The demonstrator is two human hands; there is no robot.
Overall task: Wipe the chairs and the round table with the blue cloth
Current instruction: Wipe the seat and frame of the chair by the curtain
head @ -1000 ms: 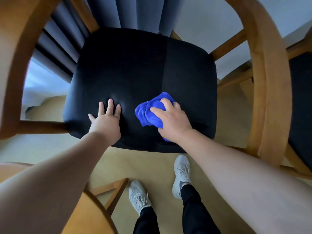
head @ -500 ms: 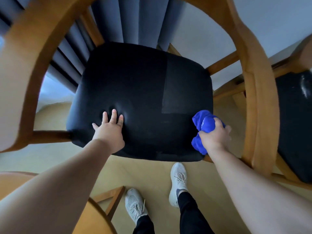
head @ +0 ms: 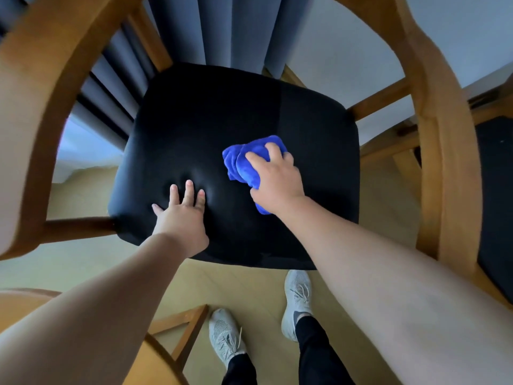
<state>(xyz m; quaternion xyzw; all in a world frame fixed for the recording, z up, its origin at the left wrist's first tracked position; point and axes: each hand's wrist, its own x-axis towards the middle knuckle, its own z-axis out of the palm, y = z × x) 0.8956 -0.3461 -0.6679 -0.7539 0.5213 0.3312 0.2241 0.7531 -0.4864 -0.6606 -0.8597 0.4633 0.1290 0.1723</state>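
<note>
A wooden armchair with a black padded seat (head: 211,126) fills the middle of the view, seen from above. My right hand (head: 274,179) grips a bunched blue cloth (head: 244,162) and holds it down on the right half of the seat. My left hand (head: 183,212) rests flat on the seat's front left part, fingers straight, denting the padding. The round table (head: 155,365) shows only as a curved wooden edge at the bottom left, partly behind my left forearm.
The chair's curved wooden arms (head: 441,151) rise on both sides. A second chair with a dark seat (head: 497,195) stands at the right. Blue-grey curtains (head: 222,29) hang behind. My feet in grey shoes (head: 297,298) stand on the pale floor in front of the seat.
My right hand moved the cloth from the seat's middle to its right front edge, then back up onto the right half. The left hand stayed pressed on the seat.
</note>
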